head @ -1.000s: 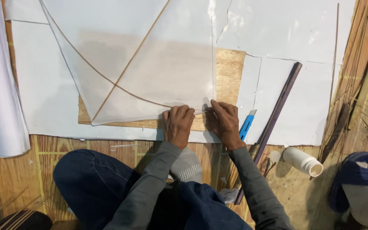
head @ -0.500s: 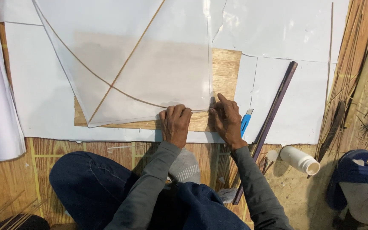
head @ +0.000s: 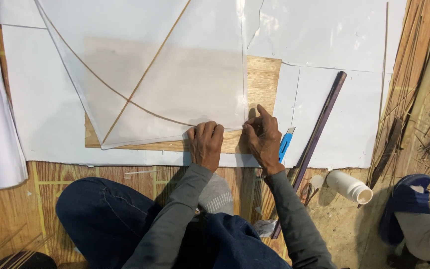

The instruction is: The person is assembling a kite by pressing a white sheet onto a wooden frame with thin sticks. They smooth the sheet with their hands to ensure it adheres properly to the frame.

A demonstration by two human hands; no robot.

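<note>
One white bottle (head: 348, 186) lying open-mouthed, contents unseen, near right hand (head: 262, 137).

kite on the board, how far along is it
Done: the thin bamboo sticks, one straight and one bowed, already lie across the translucent kite sheet. In hand: the left hand and right hand press the sheet's lower corner on the plywood board. Left: the blue-handled cutter lies unused.

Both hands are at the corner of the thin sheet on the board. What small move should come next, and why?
Probably press and smooth the corner flat. The left hand pins the sheet near the curved stick, and the right hand pinches the corner at the board edge, where it looks not yet flat.
</note>
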